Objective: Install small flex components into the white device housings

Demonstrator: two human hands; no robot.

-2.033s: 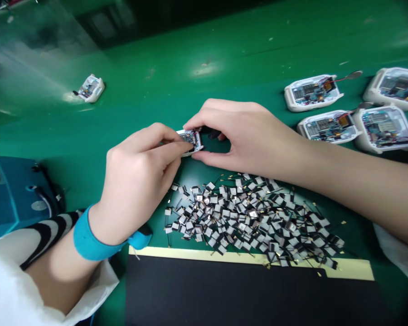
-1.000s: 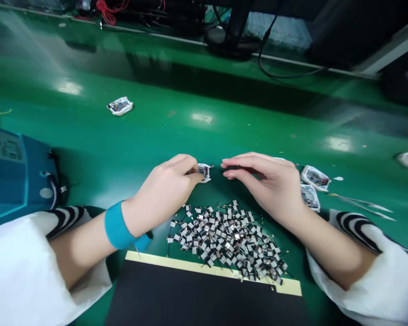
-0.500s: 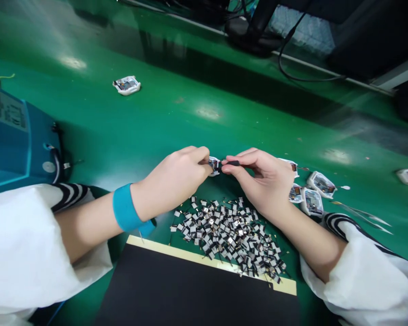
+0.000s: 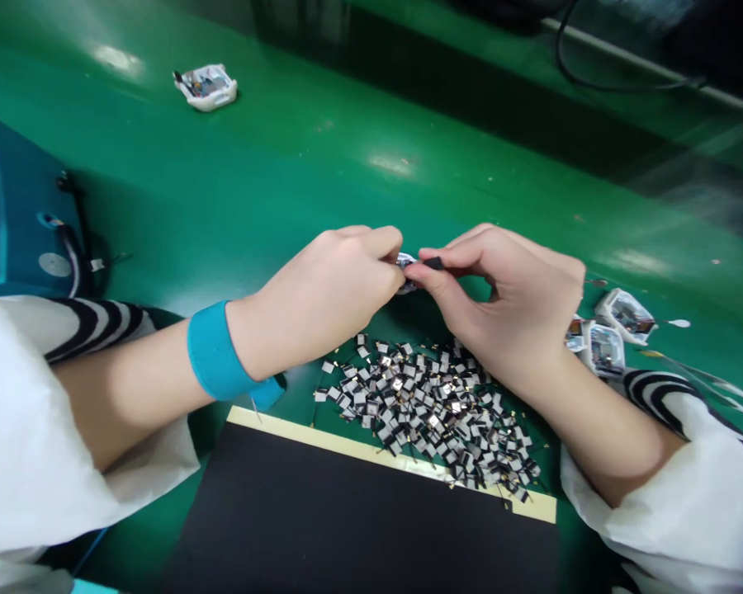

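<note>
My left hand (image 4: 340, 285), with a teal band around its wrist, is closed on a small white housing with a circuit board inside (image 4: 404, 262); most of the housing is hidden by the fingers. From the right, my right hand (image 4: 508, 285) pinches a small black piece (image 4: 433, 263) between thumb and index finger, right against the housing. Whether the black piece is joined to the board cannot be made out. Just below both hands lies a heap of small silver-and-black parts with thin leads (image 4: 427, 404).
Several white housings with boards (image 4: 625, 316) lie beyond my right wrist, near metal tweezers (image 4: 699, 375). Another open housing (image 4: 207, 87) sits at the upper left. A blue machine (image 4: 18, 214) stands at left. A black mat (image 4: 359, 511) with a cream edge lies in front.
The view has shifted closer and lower, so the desk's back slides out of the top. Both hands keep hold, and my right fingers have come nearer to the left ones.
</note>
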